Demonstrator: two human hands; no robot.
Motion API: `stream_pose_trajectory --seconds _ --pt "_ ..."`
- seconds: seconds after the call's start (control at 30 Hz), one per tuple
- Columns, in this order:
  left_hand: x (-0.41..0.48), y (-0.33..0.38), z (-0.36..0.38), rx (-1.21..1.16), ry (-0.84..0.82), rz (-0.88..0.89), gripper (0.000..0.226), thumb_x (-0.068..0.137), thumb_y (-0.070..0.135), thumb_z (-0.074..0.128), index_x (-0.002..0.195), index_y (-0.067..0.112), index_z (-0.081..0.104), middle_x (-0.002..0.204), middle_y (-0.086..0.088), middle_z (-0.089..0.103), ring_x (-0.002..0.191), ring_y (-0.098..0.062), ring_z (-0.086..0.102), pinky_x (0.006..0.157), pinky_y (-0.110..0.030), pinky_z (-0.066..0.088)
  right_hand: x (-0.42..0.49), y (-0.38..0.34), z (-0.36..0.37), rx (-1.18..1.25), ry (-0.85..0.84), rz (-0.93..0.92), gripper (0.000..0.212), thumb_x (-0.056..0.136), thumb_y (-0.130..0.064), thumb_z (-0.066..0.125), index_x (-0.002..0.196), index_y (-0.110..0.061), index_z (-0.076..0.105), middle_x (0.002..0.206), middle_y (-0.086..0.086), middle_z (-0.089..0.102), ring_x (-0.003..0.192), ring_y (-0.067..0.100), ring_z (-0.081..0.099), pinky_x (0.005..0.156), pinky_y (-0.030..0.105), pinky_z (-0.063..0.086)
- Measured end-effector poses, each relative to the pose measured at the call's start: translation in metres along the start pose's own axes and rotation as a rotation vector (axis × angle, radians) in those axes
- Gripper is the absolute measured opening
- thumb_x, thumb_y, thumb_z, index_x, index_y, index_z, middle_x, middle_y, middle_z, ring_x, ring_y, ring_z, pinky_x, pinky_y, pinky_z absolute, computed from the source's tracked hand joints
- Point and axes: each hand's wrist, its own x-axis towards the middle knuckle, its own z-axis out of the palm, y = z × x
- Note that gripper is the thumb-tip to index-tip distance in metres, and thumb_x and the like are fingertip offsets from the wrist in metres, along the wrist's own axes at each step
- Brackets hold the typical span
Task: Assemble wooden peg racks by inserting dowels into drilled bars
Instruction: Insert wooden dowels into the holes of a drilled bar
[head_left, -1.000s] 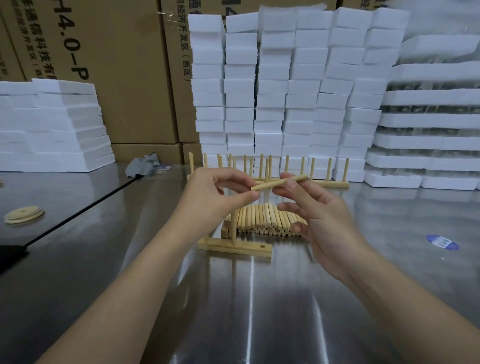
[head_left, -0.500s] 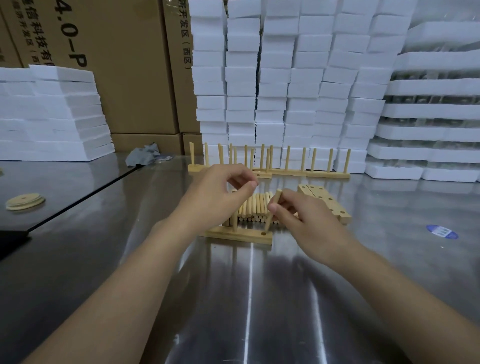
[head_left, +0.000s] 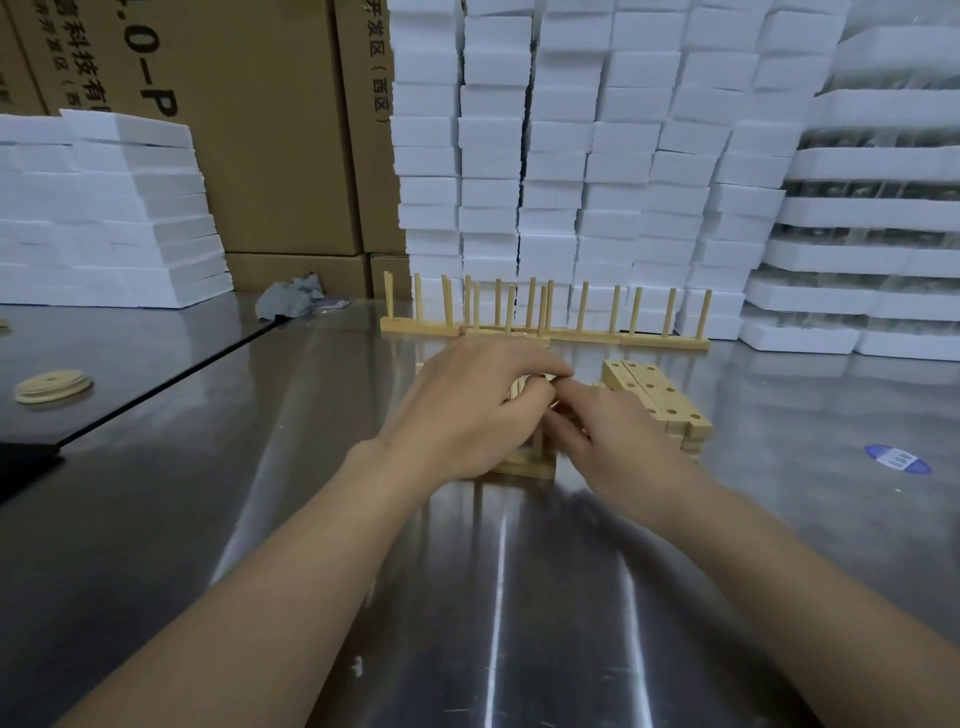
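Note:
A drilled wooden bar (head_left: 524, 470) lies on the steel table (head_left: 498, 597), mostly covered by my hands. My left hand (head_left: 467, 410) curls over it, its fingertips around the top of an upright dowel (head_left: 521, 387). My right hand (head_left: 618, 441) meets it from the right and pinches a second dowel (head_left: 538, 441) that stands in the bar. The pile of loose dowels is hidden behind my hands. A stack of drilled bars (head_left: 654, 395) lies just right of my right hand. Finished peg racks (head_left: 545, 332) stand in a row behind.
White foam blocks (head_left: 597, 156) and cardboard boxes (head_left: 260, 130) wall off the back. A grey cloth (head_left: 291, 301) lies at the back left, wooden discs (head_left: 52, 387) at the far left, and a blue sticker (head_left: 897, 458) on the right of the table.
My right hand brought its dowel down from mid-air and stood it in the bar. Both hands have lowered and closed together over the bar.

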Motion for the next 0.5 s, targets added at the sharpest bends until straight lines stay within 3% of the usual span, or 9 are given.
stream_pose_trajectory --seconds 0.07,0.17,0.33,0.43,0.5 --pt "-0.0011 0.0004 0.0004 -0.006 0.029 -0.001 0.040 0.090 0.030 0.047 0.112 0.040 0.080 0.110 0.022 0.077 0.109 -0.004 0.066 0.095 -0.044 0.058 0.0003 -0.0001 -0.0008 0.014 0.009 -0.005 0.019 0.107 -0.034 0.052 0.098 -0.025 0.066 0.076 -0.013 0.066 0.073 0.008 0.064 0.068 0.035 0.051" --pt "-0.0025 -0.0014 0.0012 -0.036 0.031 -0.065 0.047 0.086 0.029 0.050 0.119 0.047 0.079 0.119 0.029 0.076 0.120 0.001 0.065 0.104 -0.044 0.056 -0.0006 -0.0001 -0.0007 0.034 0.021 0.012 0.021 0.105 -0.034 0.055 0.096 -0.022 0.069 0.078 -0.008 0.070 0.075 0.014 0.066 0.072 0.040 0.053" --pt "-0.0006 -0.0004 -0.0012 -0.074 -0.052 -0.132 0.052 0.081 0.036 0.049 0.121 0.054 0.076 0.132 0.027 0.072 0.135 -0.002 0.058 0.115 -0.047 0.049 -0.0081 0.0026 0.0056 0.211 -0.038 0.093 0.007 0.100 -0.027 0.071 0.096 -0.022 0.076 0.083 -0.015 0.075 0.080 -0.001 0.069 0.072 0.021 0.051" --pt "-0.0014 -0.0031 -0.0049 -0.016 -0.002 -0.068 0.055 0.081 0.035 0.050 0.127 0.052 0.073 0.129 0.029 0.071 0.125 0.001 0.059 0.112 -0.045 0.049 -0.0068 0.0038 0.0060 0.263 -0.036 0.130 0.006 0.098 -0.023 0.074 0.095 -0.020 0.079 0.084 -0.010 0.078 0.083 0.003 0.072 0.076 0.023 0.055" --pt "-0.0004 -0.0065 -0.0047 -0.052 0.071 -0.059 0.047 0.079 0.031 0.053 0.115 0.046 0.080 0.126 0.029 0.072 0.123 0.004 0.058 0.113 -0.043 0.045 -0.0061 0.0031 0.0049 0.290 -0.035 0.146 0.006 0.097 -0.023 0.076 0.095 -0.022 0.081 0.085 -0.010 0.078 0.084 0.002 0.072 0.076 0.020 0.055"
